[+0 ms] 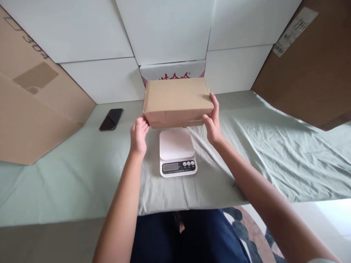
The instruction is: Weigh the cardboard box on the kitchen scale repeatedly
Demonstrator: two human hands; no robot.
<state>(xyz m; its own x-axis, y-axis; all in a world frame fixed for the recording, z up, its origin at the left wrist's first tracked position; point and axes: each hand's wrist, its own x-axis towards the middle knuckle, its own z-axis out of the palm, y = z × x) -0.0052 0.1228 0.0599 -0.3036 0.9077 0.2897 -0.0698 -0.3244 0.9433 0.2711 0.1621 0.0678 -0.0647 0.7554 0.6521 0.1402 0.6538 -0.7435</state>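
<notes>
Your forearms (261, 193) lie nearest, extending over your dark trousers (214, 237) toward a brown box (177, 95). You have it clasped in both hands: the left hand (139, 133) supports the near left corner, its fingertips partly hidden, while the right hand (212, 118) sets its thumb against the near side and its fingers along the right end. The box's long axis runs left to right, spanning your grip, so neither hand is nearer. Key here is where it stands to the white scale (177, 144): the box appears at its far edge, roughly in line with it; its height above the desk's green cloth (115, 175) is hard to tell. A phone (111, 119) lies off to the left.
</notes>
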